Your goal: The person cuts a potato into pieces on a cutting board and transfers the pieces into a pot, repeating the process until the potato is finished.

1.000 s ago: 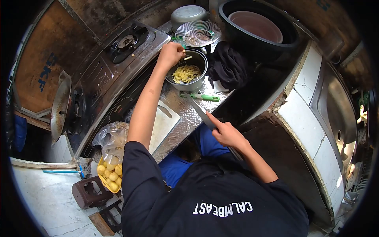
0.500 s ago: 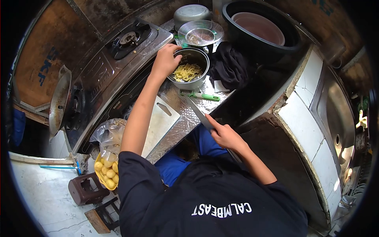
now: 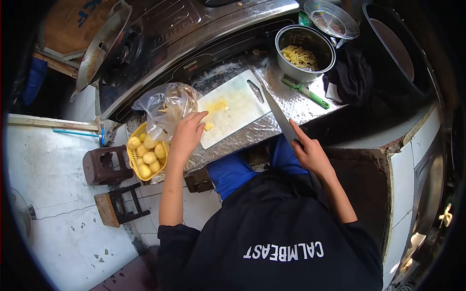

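My right hand [image 3: 310,151] is wrapped round the handle of a large knife [image 3: 277,110], its blade slanting up past the right end of the white cutting board [image 3: 233,110]. At the board's left edge is my left hand [image 3: 188,136], fingers apart and holding nothing that I can see. Close to its fingertips a small yellow potato piece [image 3: 208,126] lies on the board, near a wet yellowish stain. Just left of that hand, peeled potatoes [image 3: 149,157] fill a yellow basket [image 3: 131,162]. A clear plastic bag [image 3: 165,109] rests behind the hand.
A metal pot [image 3: 305,73] with cut potato strips [image 3: 298,57] stands at the back right. In front of it lies a green-handled peeler [image 3: 306,92]. Black cloth [image 3: 349,77], a wire strainer [image 3: 332,19] and a gas stove [image 3: 179,24] surround the foil-covered counter. A brown stool [image 3: 104,165] stands left.
My left hand has moved from the pot's rim to the left side of the cutting board. The view has swung left. The knife stays in my right hand.
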Tool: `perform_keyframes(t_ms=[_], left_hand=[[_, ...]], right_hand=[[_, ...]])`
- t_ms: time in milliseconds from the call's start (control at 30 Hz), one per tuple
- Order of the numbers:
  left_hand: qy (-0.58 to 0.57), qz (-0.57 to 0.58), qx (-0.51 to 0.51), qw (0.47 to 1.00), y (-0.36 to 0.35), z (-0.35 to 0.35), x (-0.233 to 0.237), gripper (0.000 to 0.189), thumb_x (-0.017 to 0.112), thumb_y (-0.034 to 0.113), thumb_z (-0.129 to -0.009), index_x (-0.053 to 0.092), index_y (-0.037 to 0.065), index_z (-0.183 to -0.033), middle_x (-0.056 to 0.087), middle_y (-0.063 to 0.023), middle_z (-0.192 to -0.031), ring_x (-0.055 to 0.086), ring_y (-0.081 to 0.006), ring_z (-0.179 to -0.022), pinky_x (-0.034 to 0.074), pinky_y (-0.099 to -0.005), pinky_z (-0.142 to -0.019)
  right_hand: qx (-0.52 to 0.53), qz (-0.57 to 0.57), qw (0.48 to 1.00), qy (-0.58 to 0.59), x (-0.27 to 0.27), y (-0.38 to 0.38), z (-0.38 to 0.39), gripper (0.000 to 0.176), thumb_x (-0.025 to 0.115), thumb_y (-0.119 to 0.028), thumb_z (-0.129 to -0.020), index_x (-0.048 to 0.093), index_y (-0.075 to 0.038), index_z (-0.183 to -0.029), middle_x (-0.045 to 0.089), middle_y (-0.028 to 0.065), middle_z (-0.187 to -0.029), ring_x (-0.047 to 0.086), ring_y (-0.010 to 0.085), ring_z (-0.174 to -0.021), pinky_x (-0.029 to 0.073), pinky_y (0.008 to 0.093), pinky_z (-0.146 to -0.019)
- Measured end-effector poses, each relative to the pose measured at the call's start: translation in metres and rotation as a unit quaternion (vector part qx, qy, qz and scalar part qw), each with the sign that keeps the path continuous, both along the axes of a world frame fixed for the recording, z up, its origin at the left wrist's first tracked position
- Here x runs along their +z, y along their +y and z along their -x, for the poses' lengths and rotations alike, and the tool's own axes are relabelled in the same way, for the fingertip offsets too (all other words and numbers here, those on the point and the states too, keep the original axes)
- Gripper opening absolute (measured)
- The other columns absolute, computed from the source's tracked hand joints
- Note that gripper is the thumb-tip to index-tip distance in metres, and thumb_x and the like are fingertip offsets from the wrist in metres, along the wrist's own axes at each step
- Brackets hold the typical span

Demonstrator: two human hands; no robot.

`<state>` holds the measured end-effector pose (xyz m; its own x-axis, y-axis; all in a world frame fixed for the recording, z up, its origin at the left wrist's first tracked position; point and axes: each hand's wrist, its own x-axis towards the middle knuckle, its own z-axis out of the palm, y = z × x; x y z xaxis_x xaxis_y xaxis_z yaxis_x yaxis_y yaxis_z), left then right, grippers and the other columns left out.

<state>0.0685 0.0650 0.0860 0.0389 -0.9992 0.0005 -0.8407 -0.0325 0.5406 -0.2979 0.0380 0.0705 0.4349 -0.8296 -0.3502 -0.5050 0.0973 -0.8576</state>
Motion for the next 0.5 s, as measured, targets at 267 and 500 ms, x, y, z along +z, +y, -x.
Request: perform_keyframes(t_ms=[267, 500], left_hand=[[-0.094, 0.027, -0.083, 0.992, 0.012, -0.006, -0.018, 0.024, 0.065, 0.001, -0.085, 0.067, 0.005, -0.109, 0.065, -0.0108, -0.112, 0.061, -0.0323, -0.108, 0.051, -0.0424, -0.092], [-0.096, 0.016, -0.121, 0.988, 0.007, -0.015, -0.021, 0.023, 0.067, 0.004, -0.084, 0.061, 0.004, -0.106, 0.062, -0.0116, -0.105, 0.060, -0.0329, -0.106, 0.049, -0.0433, -0.092]], right_hand=[[0.040, 0.038, 0.998, 0.022, -0.009, 0.005, -0.014, 0.069, 0.057, -0.009, -0.097, 0.030, -0.025, -0.159, 0.055, 0.0263, -0.063, 0.060, 0.0395, -0.056, 0.049, 0.0387, -0.061], [0.033, 0.024, 0.999, 0.011, -0.008, 0.011, -0.012, 0.067, 0.056, -0.009, -0.098, 0.031, -0.023, -0.158, 0.054, 0.0260, -0.063, 0.056, 0.0392, -0.054, 0.047, 0.0389, -0.060]])
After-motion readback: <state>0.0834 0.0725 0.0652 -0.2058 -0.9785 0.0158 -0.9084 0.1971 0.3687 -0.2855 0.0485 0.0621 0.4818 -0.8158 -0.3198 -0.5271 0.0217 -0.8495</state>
